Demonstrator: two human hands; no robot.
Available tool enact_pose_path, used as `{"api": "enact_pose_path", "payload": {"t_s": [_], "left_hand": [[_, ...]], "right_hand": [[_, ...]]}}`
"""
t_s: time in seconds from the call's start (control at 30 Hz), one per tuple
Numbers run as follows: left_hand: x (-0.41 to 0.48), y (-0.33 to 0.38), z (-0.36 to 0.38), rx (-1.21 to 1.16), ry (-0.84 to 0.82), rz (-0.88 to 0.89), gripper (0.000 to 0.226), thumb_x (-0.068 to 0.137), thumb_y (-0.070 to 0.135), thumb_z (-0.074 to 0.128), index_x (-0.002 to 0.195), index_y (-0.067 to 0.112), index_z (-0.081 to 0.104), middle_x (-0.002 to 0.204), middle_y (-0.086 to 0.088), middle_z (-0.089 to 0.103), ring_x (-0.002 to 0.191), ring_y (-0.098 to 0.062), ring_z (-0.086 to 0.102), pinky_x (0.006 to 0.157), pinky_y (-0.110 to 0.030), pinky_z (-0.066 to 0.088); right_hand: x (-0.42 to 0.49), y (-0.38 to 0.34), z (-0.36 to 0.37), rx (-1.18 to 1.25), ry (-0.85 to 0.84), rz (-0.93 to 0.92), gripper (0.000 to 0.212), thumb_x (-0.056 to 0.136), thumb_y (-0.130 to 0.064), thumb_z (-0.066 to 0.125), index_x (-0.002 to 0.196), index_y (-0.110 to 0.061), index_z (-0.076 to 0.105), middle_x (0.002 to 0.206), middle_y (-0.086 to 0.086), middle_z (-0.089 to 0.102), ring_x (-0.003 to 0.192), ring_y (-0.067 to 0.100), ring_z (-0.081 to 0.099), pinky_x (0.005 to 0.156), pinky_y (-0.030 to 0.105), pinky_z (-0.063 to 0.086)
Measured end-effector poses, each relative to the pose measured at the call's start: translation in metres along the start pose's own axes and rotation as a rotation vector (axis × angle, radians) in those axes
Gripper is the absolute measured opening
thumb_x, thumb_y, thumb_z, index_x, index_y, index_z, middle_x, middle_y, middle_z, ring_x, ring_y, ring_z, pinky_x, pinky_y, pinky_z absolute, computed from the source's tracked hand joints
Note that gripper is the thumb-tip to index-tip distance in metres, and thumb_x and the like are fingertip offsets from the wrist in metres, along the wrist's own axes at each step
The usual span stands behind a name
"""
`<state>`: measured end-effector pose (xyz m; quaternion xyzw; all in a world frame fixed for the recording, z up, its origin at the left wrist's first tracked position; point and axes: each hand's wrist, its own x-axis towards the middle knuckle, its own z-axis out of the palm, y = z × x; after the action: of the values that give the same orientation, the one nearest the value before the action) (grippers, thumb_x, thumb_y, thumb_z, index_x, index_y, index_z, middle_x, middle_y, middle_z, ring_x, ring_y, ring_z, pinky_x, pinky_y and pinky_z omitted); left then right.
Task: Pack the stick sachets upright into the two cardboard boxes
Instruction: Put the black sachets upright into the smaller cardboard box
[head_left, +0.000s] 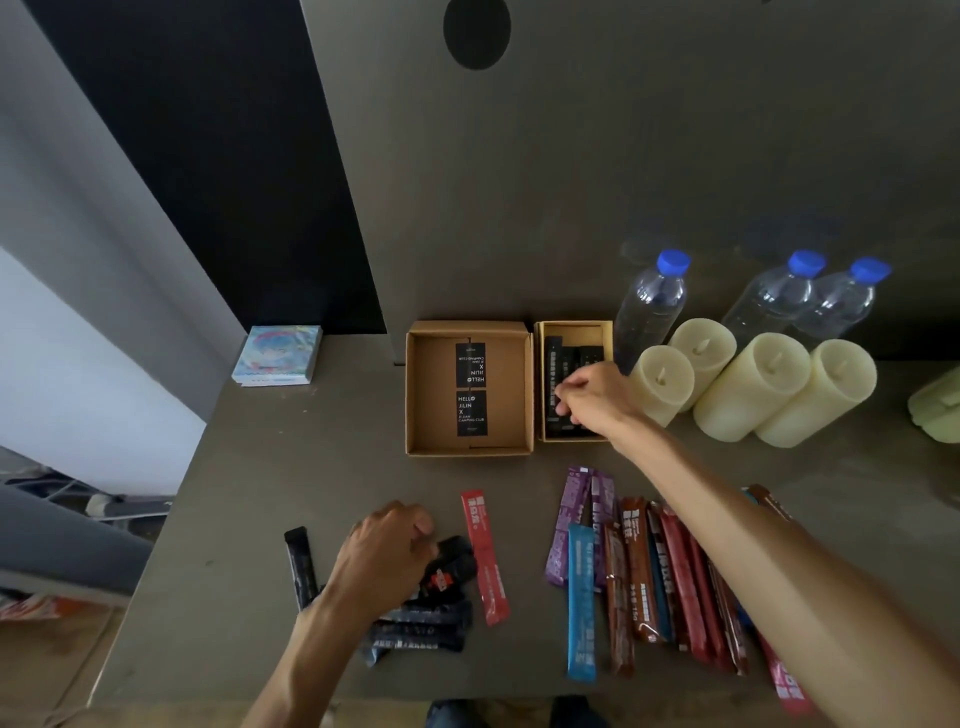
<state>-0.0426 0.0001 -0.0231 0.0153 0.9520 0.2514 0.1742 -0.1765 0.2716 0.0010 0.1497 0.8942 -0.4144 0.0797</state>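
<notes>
Reaching over the table (291, 467), wide box (415, 395) at twelve o'clock, coloured sachets (644, 582) spread at five, narrow box (574, 327) at one. My right hand (592, 400) pinches the black sticks (558, 358) inside the narrow one; my left hand (384, 556), at seven, curls round loose black sachets (426, 626).

Right hand (592, 402) hides part of boxed sachets (558, 358); green object (943, 408) cropped.

Bare tabletop strip (311, 467) between cardboard boxes (415, 389) and loose sachets (639, 571) passable; candles (665, 382), water bottles (649, 306) crowd small cardboard box (571, 326) right flank.
</notes>
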Motion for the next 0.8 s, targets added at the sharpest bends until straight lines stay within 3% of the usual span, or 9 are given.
{"api": "enact_pose_path", "payload": {"t_s": [0.2, 0.37, 0.57, 0.67, 0.73, 0.8], "left_hand": [[-0.007, -0.006, -0.004, 0.021, -0.072, 0.011, 0.005, 0.090, 0.031, 0.065, 0.093, 0.028, 0.066, 0.092, 0.012, 0.065, 0.087, -0.008, 0.062, 0.084, -0.033, 0.054], [-0.005, -0.006, -0.001, 0.010, -0.073, 0.009, 0.003, 0.089, 0.029, 0.066, 0.090, 0.031, 0.065, 0.091, 0.016, 0.062, 0.084, -0.004, 0.060, 0.077, -0.025, 0.052], [-0.005, -0.008, 0.001, -0.072, -0.046, -0.020, 0.008, 0.089, 0.026, 0.067, 0.086, 0.033, 0.065, 0.083, 0.020, 0.065, 0.081, 0.001, 0.061, 0.077, -0.025, 0.054], [-0.005, -0.005, -0.001, -0.192, 0.034, -0.033, 0.010, 0.090, 0.022, 0.068, 0.086, 0.031, 0.065, 0.084, 0.016, 0.067, 0.083, 0.001, 0.062, 0.072, -0.018, 0.051], [-0.002, 0.007, -0.005, -0.323, 0.094, -0.046, 0.008, 0.090, 0.023, 0.069, 0.086, 0.029, 0.066, 0.085, 0.013, 0.069, 0.082, 0.000, 0.064, 0.066, -0.012, 0.048], [0.002, 0.023, -0.008, -0.444, 0.142, -0.057, 0.006, 0.089, 0.023, 0.071, 0.086, 0.027, 0.067, 0.083, 0.010, 0.070, 0.076, 0.001, 0.066, 0.060, -0.010, 0.048]], "right_hand": [[-0.004, 0.005, 0.008, -0.201, 0.048, -0.112, 0.014, 0.096, -0.024, 0.068, 0.090, -0.012, 0.073, 0.084, 0.005, 0.075, 0.075, 0.014, 0.072, 0.073, 0.028, 0.056], [-0.006, 0.009, 0.007, -0.221, 0.057, -0.144, 0.016, 0.095, -0.027, 0.070, 0.087, -0.013, 0.071, 0.082, 0.004, 0.074, 0.078, 0.017, 0.073, 0.082, 0.039, 0.060], [-0.012, 0.014, 0.003, -0.208, 0.073, -0.162, 0.020, 0.093, -0.030, 0.071, 0.088, -0.012, 0.071, 0.080, 0.003, 0.074, 0.079, 0.018, 0.071, 0.082, 0.039, 0.059], [-0.022, 0.016, -0.002, -0.162, 0.100, -0.190, 0.015, 0.093, -0.029, 0.072, 0.086, -0.017, 0.070, 0.078, -0.002, 0.072, 0.076, 0.013, 0.071, 0.079, 0.038, 0.060], [-0.038, 0.013, -0.004, -0.155, 0.019, -0.276, 0.012, 0.094, -0.029, 0.069, 0.089, -0.019, 0.070, 0.082, -0.008, 0.070, 0.077, 0.007, 0.069, 0.076, 0.031, 0.058], [-0.060, 0.007, -0.001, -0.186, -0.186, -0.404, 0.013, 0.096, -0.032, 0.066, 0.094, -0.020, 0.071, 0.083, -0.014, 0.068, 0.078, -0.001, 0.066, 0.074, 0.022, 0.052]]}}
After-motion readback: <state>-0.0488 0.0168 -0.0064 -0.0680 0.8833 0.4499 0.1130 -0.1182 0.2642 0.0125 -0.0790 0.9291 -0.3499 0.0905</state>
